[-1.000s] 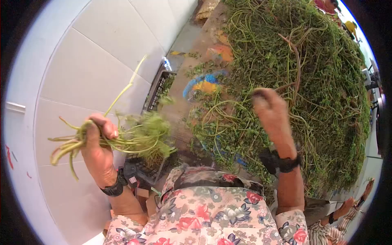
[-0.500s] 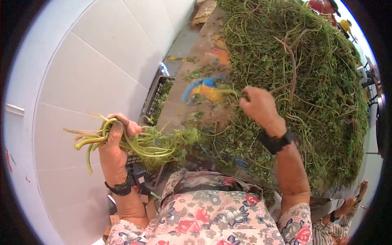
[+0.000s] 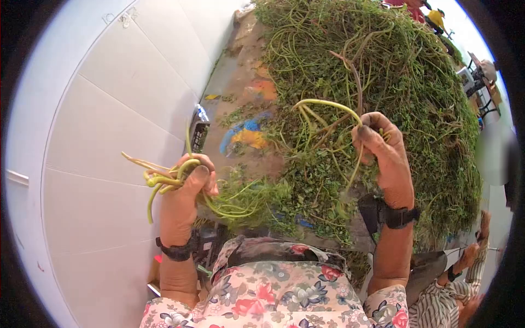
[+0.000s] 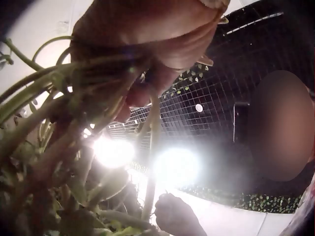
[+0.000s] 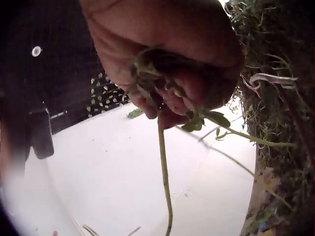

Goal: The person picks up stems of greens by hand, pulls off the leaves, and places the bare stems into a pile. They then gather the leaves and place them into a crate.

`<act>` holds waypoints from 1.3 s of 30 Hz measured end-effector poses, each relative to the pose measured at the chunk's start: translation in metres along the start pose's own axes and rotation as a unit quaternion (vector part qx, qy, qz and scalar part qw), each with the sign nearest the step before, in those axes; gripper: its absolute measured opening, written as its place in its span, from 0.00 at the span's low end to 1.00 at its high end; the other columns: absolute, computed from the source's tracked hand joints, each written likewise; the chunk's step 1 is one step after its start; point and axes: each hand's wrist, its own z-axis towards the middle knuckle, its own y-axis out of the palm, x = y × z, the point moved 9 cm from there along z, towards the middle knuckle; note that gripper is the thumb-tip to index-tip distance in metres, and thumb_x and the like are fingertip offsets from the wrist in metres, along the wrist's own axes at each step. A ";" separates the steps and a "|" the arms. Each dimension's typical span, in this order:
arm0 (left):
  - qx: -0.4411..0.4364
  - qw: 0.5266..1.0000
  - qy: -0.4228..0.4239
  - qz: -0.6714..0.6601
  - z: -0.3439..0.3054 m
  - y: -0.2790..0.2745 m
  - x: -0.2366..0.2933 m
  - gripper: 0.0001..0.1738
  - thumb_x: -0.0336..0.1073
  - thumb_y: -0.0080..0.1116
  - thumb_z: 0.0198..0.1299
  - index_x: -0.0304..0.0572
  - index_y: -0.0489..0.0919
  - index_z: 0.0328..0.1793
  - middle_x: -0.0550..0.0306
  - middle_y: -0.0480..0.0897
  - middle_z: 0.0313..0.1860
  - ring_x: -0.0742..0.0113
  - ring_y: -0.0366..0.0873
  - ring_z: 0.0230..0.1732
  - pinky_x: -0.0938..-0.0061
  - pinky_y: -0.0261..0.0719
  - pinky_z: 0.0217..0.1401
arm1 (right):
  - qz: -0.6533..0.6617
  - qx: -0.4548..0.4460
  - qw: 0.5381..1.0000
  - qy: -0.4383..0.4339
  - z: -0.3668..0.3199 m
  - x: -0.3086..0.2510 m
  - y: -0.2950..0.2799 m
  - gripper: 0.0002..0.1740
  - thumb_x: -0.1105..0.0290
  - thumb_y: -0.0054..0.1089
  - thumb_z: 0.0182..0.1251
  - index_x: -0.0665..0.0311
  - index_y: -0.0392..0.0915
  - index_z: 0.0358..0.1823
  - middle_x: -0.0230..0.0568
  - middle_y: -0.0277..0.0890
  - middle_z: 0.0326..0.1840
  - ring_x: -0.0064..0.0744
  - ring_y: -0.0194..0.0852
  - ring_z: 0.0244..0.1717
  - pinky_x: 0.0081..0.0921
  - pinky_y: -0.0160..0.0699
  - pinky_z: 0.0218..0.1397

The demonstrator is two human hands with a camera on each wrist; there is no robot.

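Note:
In the head view the left hand (image 3: 183, 202) grips a bunch of green stems (image 3: 158, 177); thick stem ends stick out to the left and thin leafy ends (image 3: 240, 202) hang to the right. The right hand (image 3: 391, 164) pinches a few long stems (image 3: 322, 102) between thumb and fingers, one of them arching to the left above the pile. A large heap of leafy greens (image 3: 421, 109) lies under and beyond the right hand. Stems and leaves show below the curled fingers in the right wrist view, with one stem (image 5: 164, 172) hanging down.
A pale tiled wall (image 3: 109, 120) rises on the left. Beside it stand a black crate (image 3: 200, 136) and a small bottle (image 3: 202, 112). Blue and orange patches mark the table (image 3: 224, 115). Another person in striped clothing (image 3: 437, 309) is at lower right; others are at the top right.
The left hand has moved right with its bunch. The right hand, earlier over the heap, has come to hold long stems and has shifted right. The head view has turned slightly.

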 end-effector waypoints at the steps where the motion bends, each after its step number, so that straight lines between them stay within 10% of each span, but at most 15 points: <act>1: -0.016 1.000 -0.009 0.000 0.002 0.005 -0.004 0.12 0.39 0.58 0.57 0.37 0.73 0.37 0.60 0.72 0.22 0.74 0.69 0.23 0.80 0.70 0.28 | 0.017 0.005 1.000 -0.005 -0.004 0.001 0.001 0.08 0.66 0.53 0.61 0.63 0.73 0.35 0.26 0.72 0.27 0.12 0.62 0.25 0.13 0.61 0.26; 9: -0.099 0.988 -0.054 0.108 0.012 0.076 -0.031 0.23 0.31 0.56 0.55 0.38 0.71 0.58 0.67 0.74 0.30 0.79 0.70 0.29 0.84 0.71 0.32 | 0.003 -0.127 0.990 -0.055 -0.029 -0.004 0.063 0.07 0.72 0.54 0.58 0.66 0.74 0.36 0.36 0.75 0.32 0.26 0.73 0.34 0.23 0.72 0.37; 13: -0.094 0.982 -0.036 0.159 0.017 0.094 -0.037 0.11 0.36 0.49 0.61 0.36 0.73 0.44 0.63 0.74 0.28 0.77 0.70 0.28 0.83 0.68 0.32 | -0.075 -0.113 0.988 -0.077 -0.039 0.021 0.055 0.13 0.68 0.55 0.57 0.72 0.71 0.38 0.50 0.74 0.29 0.39 0.73 0.33 0.32 0.71 0.36; 17: 0.040 0.969 0.119 0.211 0.027 0.068 -0.009 0.12 0.37 0.50 0.62 0.36 0.74 0.45 0.65 0.70 0.25 0.79 0.65 0.25 0.83 0.64 0.29 | -0.131 -0.116 0.983 -0.047 -0.066 0.032 0.031 0.12 0.67 0.54 0.57 0.70 0.71 0.36 0.46 0.73 0.25 0.38 0.72 0.27 0.32 0.69 0.31; 24: -0.039 0.924 0.226 0.306 0.035 0.102 0.014 0.11 0.39 0.52 0.62 0.38 0.75 0.41 0.65 0.69 0.26 0.81 0.62 0.24 0.85 0.60 0.27 | -0.055 -0.071 0.993 -0.071 -0.098 0.024 -0.012 0.12 0.66 0.52 0.60 0.69 0.71 0.36 0.45 0.72 0.24 0.35 0.70 0.25 0.32 0.67 0.30; 30: 0.089 0.952 0.213 0.203 0.074 0.069 -0.001 0.10 0.38 0.53 0.61 0.38 0.76 0.41 0.64 0.73 0.29 0.80 0.64 0.25 0.84 0.62 0.26 | -0.056 -0.123 0.991 -0.004 -0.122 0.014 -0.018 0.11 0.67 0.52 0.59 0.69 0.71 0.37 0.47 0.72 0.26 0.35 0.71 0.28 0.32 0.69 0.32; 32: 0.095 0.979 0.125 0.131 0.087 0.033 -0.003 0.08 0.34 0.53 0.61 0.37 0.76 0.41 0.62 0.75 0.32 0.77 0.65 0.25 0.83 0.63 0.27 | -0.119 0.006 0.987 -0.107 -0.125 0.009 -0.047 0.11 0.68 0.52 0.59 0.69 0.72 0.37 0.43 0.73 0.25 0.31 0.72 0.27 0.28 0.71 0.33; 33: 0.084 0.980 0.124 0.130 0.084 0.028 0.003 0.08 0.34 0.54 0.60 0.37 0.76 0.41 0.61 0.75 0.32 0.77 0.64 0.25 0.82 0.63 0.27 | -0.075 0.032 0.997 0.015 -0.126 0.025 -0.067 0.10 0.69 0.52 0.58 0.68 0.74 0.37 0.41 0.74 0.26 0.29 0.73 0.30 0.25 0.72 0.36; 39: 0.051 0.977 0.171 0.121 0.047 0.066 0.039 0.10 0.35 0.51 0.63 0.34 0.75 0.43 0.58 0.74 0.30 0.70 0.72 0.30 0.74 0.76 0.40 | -0.328 0.291 0.898 -0.043 -0.128 0.045 -0.155 0.11 0.71 0.50 0.59 0.70 0.75 0.40 0.46 0.76 0.29 0.33 0.75 0.31 0.25 0.71 0.37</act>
